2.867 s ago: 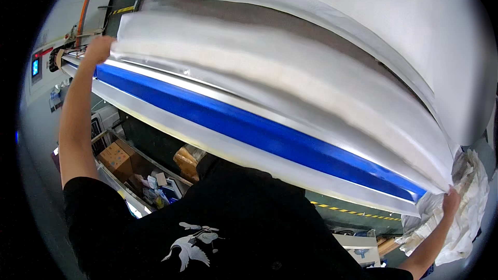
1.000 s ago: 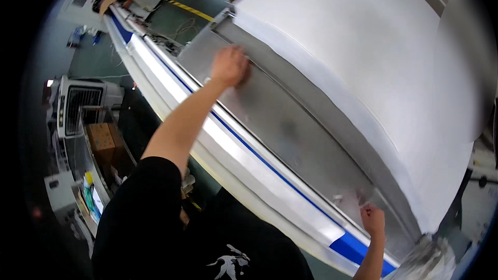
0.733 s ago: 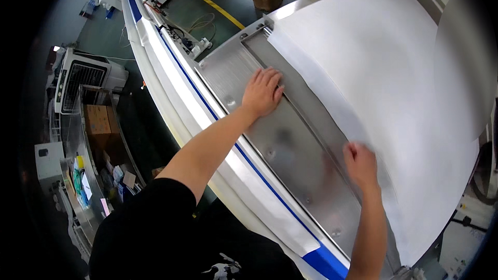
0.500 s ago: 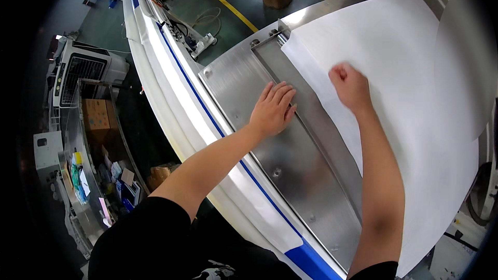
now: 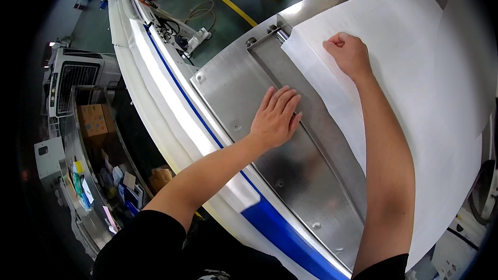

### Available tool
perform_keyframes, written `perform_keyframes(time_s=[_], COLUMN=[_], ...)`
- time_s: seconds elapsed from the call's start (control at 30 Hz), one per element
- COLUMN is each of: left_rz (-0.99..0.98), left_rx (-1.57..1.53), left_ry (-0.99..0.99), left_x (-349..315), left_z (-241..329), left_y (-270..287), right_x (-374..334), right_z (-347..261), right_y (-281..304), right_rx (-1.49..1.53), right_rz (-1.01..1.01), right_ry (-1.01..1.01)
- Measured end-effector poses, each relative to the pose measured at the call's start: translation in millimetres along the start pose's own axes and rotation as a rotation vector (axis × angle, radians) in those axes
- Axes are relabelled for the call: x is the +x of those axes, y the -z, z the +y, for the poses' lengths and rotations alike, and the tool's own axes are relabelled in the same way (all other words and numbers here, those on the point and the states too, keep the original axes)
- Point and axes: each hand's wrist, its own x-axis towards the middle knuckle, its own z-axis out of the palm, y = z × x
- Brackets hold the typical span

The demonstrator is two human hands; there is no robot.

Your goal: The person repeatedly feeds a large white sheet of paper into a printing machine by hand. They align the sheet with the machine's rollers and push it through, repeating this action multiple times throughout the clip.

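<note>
My left hand (image 5: pixel 276 116) lies flat on the bare steel plate (image 5: pixel 270 163), fingers stretched out, fingertips at the edge of a long recessed channel (image 5: pixel 311 106). To its right, my right hand (image 5: pixel 348 54) is closed in a fist, with no object showing in it. That fist rests on or just over a large white sheet (image 5: pixel 415 88), near the sheet's left edge. A faint crease runs along this edge, which hangs partly over the channel. At the channel's far end, a short metal roller (image 5: pixel 281 36) shows beside the sheet's corner.
Along the plate's left side runs a long white cover (image 5: pixel 171 93) with a blue strip (image 5: pixel 275 231). Further left stand an air cooler (image 5: pixel 78 78) and a metal trolley (image 5: pixel 111 145) holding a cardboard box (image 5: pixel 94 119). Beyond the machine, a yellow line (image 5: pixel 223 0) crosses the green floor.
My right fist has moved a little farther away along the sheet and is sharper now. My left hand stays flat on the plate. The view has shifted slightly, and more of the blue strip shows.
</note>
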Motion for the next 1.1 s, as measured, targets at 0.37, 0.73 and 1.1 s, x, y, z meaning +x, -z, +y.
perform_keyframes(time_s=[0.37, 0.73, 1.1], left_rz=[0.135, 0.232, 0.264], left_rx=[-0.116, 0.109, 0.118], left_ry=[0.001, -0.279, -0.277], left_x=[25, 130, 125], left_z=[-9, -57, -64], left_y=[7, 2, -1], right_x=[-6, -8, -7], right_z=[-3, -1, -1], right_y=[-3, -6, -2], right_rx=[-0.122, -0.183, -0.215], right_rz=[0.088, 0.154, 0.139], right_ry=[-0.030, -0.022, -0.008])
